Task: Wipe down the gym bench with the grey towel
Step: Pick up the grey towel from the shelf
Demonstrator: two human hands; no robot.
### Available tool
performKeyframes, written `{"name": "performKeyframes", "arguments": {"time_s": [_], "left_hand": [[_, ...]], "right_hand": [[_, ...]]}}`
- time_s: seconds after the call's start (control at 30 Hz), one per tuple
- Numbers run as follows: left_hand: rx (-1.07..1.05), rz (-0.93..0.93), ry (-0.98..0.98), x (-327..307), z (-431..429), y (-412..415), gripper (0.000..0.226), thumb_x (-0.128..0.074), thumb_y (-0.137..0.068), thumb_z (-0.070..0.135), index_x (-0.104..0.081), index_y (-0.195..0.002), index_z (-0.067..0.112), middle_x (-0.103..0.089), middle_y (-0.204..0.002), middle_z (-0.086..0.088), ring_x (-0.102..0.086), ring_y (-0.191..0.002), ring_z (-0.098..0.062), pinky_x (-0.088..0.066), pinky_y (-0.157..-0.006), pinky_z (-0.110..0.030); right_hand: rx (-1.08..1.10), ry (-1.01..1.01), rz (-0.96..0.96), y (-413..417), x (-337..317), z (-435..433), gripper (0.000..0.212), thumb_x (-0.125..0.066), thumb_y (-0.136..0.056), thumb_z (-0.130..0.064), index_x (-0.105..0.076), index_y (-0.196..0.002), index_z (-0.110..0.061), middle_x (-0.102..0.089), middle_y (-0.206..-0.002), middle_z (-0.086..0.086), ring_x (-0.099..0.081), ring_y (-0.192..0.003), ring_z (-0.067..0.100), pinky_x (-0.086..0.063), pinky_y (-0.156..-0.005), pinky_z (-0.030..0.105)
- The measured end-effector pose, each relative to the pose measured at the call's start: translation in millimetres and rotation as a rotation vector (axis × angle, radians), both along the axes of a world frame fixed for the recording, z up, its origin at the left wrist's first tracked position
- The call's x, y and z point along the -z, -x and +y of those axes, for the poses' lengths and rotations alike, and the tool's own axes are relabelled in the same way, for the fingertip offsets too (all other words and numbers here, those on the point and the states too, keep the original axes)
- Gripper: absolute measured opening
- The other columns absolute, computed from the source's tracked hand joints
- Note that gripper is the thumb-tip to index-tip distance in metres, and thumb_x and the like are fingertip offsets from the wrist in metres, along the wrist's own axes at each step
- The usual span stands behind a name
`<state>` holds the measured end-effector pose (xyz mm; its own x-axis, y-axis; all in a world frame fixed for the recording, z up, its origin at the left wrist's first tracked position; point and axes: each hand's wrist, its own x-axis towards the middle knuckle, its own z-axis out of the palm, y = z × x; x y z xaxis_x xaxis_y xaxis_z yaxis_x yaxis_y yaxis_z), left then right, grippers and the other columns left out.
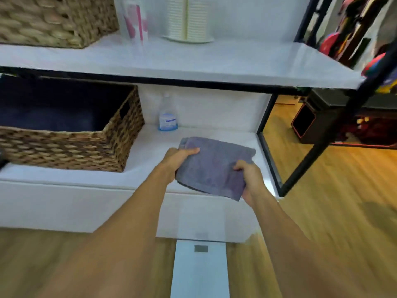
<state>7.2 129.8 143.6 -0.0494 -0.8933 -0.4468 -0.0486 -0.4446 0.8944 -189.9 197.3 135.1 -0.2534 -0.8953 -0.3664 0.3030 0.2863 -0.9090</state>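
Two hands hold the folded grey towel [214,166] at the front of the lower shelf [148,151], and that grip is what the coming move turns on: the towel's long axis runs from far left to near right, with the left hand [178,157] closed on its far left edge, thumb laid over the top, and the right hand [250,178] closed on its near right corner, nearer the body. Whether the cloth has cleared the shelf or its far end rests on it I cannot tell. Going left to right on that shelf, a wicker basket [71,145] with something dark inside stands well to the left of the hands, then a clear bottle [168,117] with a blue label stands at the back, just behind the towel, and the black frame post [266,147] closes the right end, near the right hand. Above, the upper shelf [193,61] overhangs the space, so the way out looks to be toward the body, not upward. No gym bench can be made out with certainty; a dark padded shape sits beyond the frame at far right, too unclear to name. On the floor below, a pale flat scale [199,269] lies between the forearms, likely underfoot when stepping back.
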Motion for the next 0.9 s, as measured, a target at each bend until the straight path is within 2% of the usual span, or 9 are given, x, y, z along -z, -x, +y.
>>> {"name": "performKeyframes", "arguments": {"time_s": [0.07,0.17,0.23,0.33,0.47,0.53,0.63,0.73,0.9], "left_hand": [[-0.014,0.011,0.027,-43,47,7,0.051,-0.078,-0.070,0.031,-0.064,-0.113,0.007,-0.075,-0.094,-0.007,-0.071,-0.082,-0.023,-0.053,-0.060,-0.028],[-0.057,0.021,0.106,-106,120,28,0.035,-0.073,-0.074,0.026,-0.066,-0.106,0.016,-0.075,-0.089,-0.003,-0.070,-0.081,-0.022,-0.052,-0.062,-0.029],[-0.084,0.050,0.190,-143,170,51,0.026,-0.072,-0.077,0.036,-0.066,-0.099,0.022,-0.074,-0.091,0.001,-0.070,-0.084,-0.018,-0.054,-0.066,-0.029],[-0.149,0.065,0.337,-190,246,100,0.020,-0.071,-0.079,0.048,-0.062,-0.086,0.030,-0.070,-0.082,0.011,-0.067,-0.078,-0.010,-0.052,-0.057,-0.020],[-0.175,0.131,0.408,-231,326,177,0.029,-0.070,-0.082,0.043,-0.066,-0.098,0.019,-0.072,-0.097,-0.002,-0.068,-0.089,-0.019,-0.057,-0.075,-0.036],[-0.167,0.167,0.411,-248,349,215,0.030,-0.069,-0.081,0.044,-0.067,-0.096,0.019,-0.073,-0.093,0.001,-0.070,-0.083,-0.014,-0.055,-0.063,-0.028],[-0.147,0.198,0.433,-267,361,273,0.026,-0.070,-0.079,0.045,-0.067,-0.091,0.021,-0.073,-0.086,0.005,-0.070,-0.074,-0.008,-0.049,-0.052,-0.018],[-0.122,0.220,0.479,-280,343,331,0.023,-0.070,-0.080,0.042,-0.067,-0.092,0.023,-0.073,-0.088,0.005,-0.070,-0.079,-0.010,-0.050,-0.056,-0.020],[-0.095,0.240,0.502,-285,261,417,0.019,-0.070,-0.081,0.045,-0.067,-0.086,0.027,-0.074,-0.082,0.008,-0.071,-0.080,-0.012,-0.055,-0.067,-0.031]], "right_hand": [[0.027,-0.010,-0.057,7,-40,41,0.031,-0.073,-0.075,-0.033,-0.070,-0.101,-0.016,-0.075,-0.094,0.003,-0.071,-0.087,0.025,-0.058,-0.078,0.039],[0.105,0.055,0.005,25,-99,102,0.043,-0.076,-0.068,-0.054,-0.071,-0.100,-0.025,-0.075,-0.100,-0.003,-0.071,-0.094,0.019,-0.056,-0.084,0.040],[0.166,0.088,0.060,44,-136,144,0.046,-0.074,-0.065,-0.057,-0.069,-0.100,-0.028,-0.073,-0.102,-0.006,-0.069,-0.094,0.016,-0.055,-0.081,0.038],[0.231,0.151,0.134,84,-187,212,0.047,-0.070,-0.064,-0.059,-0.065,-0.100,-0.028,-0.070,-0.101,-0.006,-0.066,-0.095,0.017,-0.054,-0.079,0.038],[0.290,0.237,0.208,154,-242,298,0.043,-0.064,-0.072,-0.060,-0.062,-0.091,-0.022,-0.071,-0.096,-0.001,-0.067,-0.093,0.020,-0.054,-0.080,0.040],[0.306,0.263,0.224,192,-264,326,0.036,-0.063,-0.080,-0.055,-0.062,-0.092,-0.021,-0.071,-0.098,-0.002,-0.068,-0.092,0.017,-0.053,-0.074,0.035],[0.339,0.273,0.254,249,-288,341,0.034,-0.062,-0.085,-0.049,-0.064,-0.096,-0.017,-0.070,-0.096,-0.002,-0.068,-0.087,0.014,-0.051,-0.068,0.031],[0.368,0.280,0.297,306,-301,328,0.041,-0.062,-0.085,-0.049,-0.063,-0.100,-0.012,-0.069,-0.098,0.002,-0.066,-0.088,0.017,-0.052,-0.076,0.038],[0.285,0.266,0.313,401,-308,253,0.029,-0.064,-0.084,-0.048,-0.065,-0.097,-0.021,-0.071,-0.101,0.000,-0.068,-0.094,0.020,-0.053,-0.089,0.048]]}}
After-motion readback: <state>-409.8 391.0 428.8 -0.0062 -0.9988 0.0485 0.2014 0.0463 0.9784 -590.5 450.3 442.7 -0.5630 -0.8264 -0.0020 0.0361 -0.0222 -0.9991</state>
